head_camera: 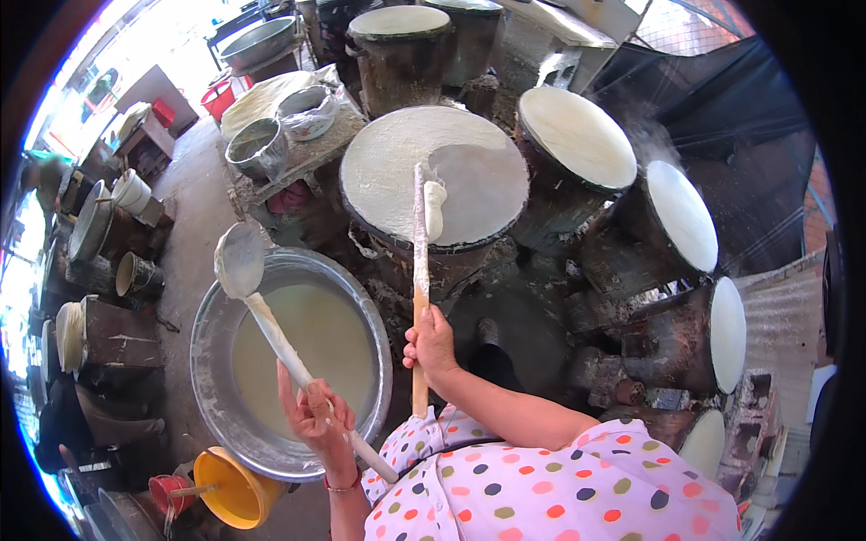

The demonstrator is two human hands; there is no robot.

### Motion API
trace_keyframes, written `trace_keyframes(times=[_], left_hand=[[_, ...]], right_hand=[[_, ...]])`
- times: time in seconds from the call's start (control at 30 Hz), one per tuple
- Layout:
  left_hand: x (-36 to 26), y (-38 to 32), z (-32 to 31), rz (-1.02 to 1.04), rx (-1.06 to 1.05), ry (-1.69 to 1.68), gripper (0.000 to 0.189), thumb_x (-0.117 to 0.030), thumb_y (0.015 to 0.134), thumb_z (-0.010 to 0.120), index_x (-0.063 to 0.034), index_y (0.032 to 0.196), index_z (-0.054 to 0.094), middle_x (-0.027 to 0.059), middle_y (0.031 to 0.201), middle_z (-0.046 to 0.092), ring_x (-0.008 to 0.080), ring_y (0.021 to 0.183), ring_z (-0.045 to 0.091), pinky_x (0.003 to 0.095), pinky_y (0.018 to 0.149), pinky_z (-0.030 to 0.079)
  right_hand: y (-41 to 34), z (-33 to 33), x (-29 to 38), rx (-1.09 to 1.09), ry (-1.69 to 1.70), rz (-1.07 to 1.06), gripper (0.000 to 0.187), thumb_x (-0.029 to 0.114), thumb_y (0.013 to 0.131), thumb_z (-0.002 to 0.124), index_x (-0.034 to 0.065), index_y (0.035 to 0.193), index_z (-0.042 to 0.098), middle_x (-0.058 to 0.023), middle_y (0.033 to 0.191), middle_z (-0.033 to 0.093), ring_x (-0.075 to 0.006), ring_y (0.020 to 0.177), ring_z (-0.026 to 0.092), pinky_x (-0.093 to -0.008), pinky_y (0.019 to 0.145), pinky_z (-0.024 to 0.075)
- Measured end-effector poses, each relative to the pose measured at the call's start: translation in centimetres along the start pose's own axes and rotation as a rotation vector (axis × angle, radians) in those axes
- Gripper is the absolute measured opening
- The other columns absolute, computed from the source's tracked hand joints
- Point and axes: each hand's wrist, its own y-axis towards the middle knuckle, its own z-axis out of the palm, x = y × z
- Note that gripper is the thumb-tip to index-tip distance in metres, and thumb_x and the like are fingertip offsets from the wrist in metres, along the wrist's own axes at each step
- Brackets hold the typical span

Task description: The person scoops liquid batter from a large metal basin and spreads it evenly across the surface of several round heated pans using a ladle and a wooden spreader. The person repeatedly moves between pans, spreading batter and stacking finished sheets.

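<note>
My left hand [316, 419] grips the long pale handle of a ladle [242, 260], whose coated bowl is raised over the far left rim of a wide metal basin [203, 365]. Cloudy pale liquid [308, 358] lies in that basin. With my right hand [433, 343] I hold a flat wooden stick [421, 230] by its bare lower end; its whitened upper part reaches over a round drum top [385, 162]. White material covers the left and back of this top, while a smooth greyish area shows at right. Against the stick rests a gathered soft white lump [435, 213].
Several dark drums with pale round tops curve along the right, including a near one [578, 135] with steam beside it. A low table [325, 145] at the back left bears metal pots. A yellow bucket [233, 490] stands at the lower left, and concrete blocks [747, 419] lie right.
</note>
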Motion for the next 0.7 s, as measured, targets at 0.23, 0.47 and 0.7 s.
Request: trace_keyframes(times=[0.23,0.47,0.7], left_hand=[[0.0,0.0,1.2,0.021,0.092,-0.015,0.049,-0.016,0.099,0.048,-0.0149,0.146,0.031,0.0022,0.075,0.048,0.0029,0.044,0.039,0.0169,0.035,0.031],[0.4,0.2,2.7,0.036,0.12,-0.066,0.049,-0.018,0.1,0.048,-0.0147,0.146,0.032,0.002,0.075,0.048,0.0033,0.045,0.039,0.0173,0.035,0.031],[0.9,-0.5,5.3,0.038,0.123,-0.06,0.049,-0.017,0.099,0.05,-0.0141,0.145,0.032,0.0029,0.076,0.048,0.0037,0.045,0.04,0.0173,0.034,0.031]], right_hand=[[0.3,-3.9,3.3,-0.115,-0.035,-0.089,0.028,0.034,0.102,0.031,0.009,0.103,0.044,-0.0033,0.065,0.046,-0.0108,0.041,0.045,-0.0306,0.034,0.0468],[-0.9,-5.8,2.8,0.034,-0.763,-0.356,0.027,0.029,0.101,0.037,0.0063,0.098,0.051,-0.0017,0.057,0.046,-0.0114,0.038,0.046,-0.0296,0.032,0.0427],[-0.4,-12.9,8.9,-0.055,-0.601,-0.111,0.028,0.031,0.102,0.035,0.0108,0.113,0.052,-0.0008,0.058,0.044,-0.0087,0.037,0.042,-0.0277,0.031,0.0408]])
